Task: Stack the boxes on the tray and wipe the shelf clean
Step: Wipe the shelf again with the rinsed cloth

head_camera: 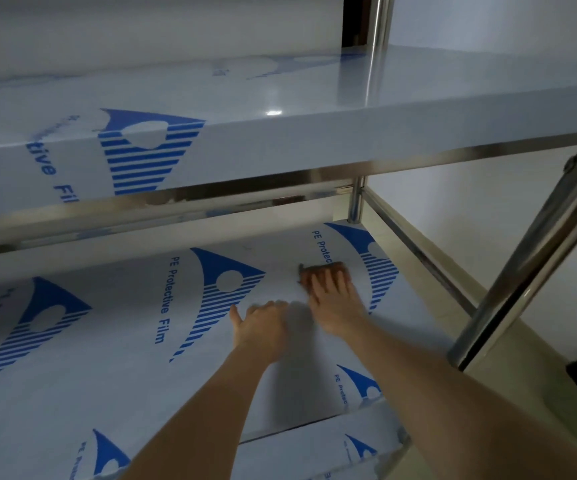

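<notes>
Wiping the lower shelf [114, 368]: the right hand [335, 303] presses a brown cloth [325, 269] flat, fingers [316, 284] straight; the left hand [263, 327] rests open beside it, holding nothing; no boxes or tray visible — long overlapping strokes toward the front edge would serve best.

Both arms are extended forward; right hand [332, 299] is held flat, fingers straight; left hand [259, 327] is blurred, fingers relaxed.

Glossy film-covered shelf [107, 358], polished metal post [529, 251]
</notes>
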